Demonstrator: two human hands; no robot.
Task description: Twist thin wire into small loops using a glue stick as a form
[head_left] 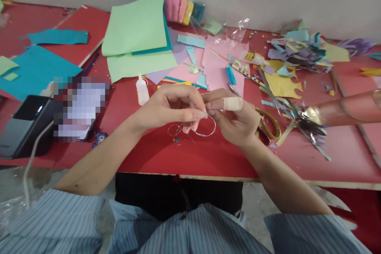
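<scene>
My left hand [175, 105] and my right hand [233, 115] meet over the front of the red table, thumbs and fingertips pinched together. Between them they grip a thin silvery wire [214, 129] bent into a round loop, which hangs below the fingertips. A smaller wire loop [172, 130] shows under my left hand; whether it joins the larger one I cannot tell. One right finger wears a beige bandage [233, 104]. Behind my left wrist stands a small white glue bottle [142, 92]. Gold-handled scissors [272, 125] lie beside my right hand, partly hidden by it.
Green paper sheets [137, 27], pink paper [224, 59] and coloured clay packs [183, 10] lie at the back. Paper strips [297, 53] are heaped at right, near a copper-coloured cylinder [348, 109]. A phone [86, 107] and a dark device [25, 127] stand at left.
</scene>
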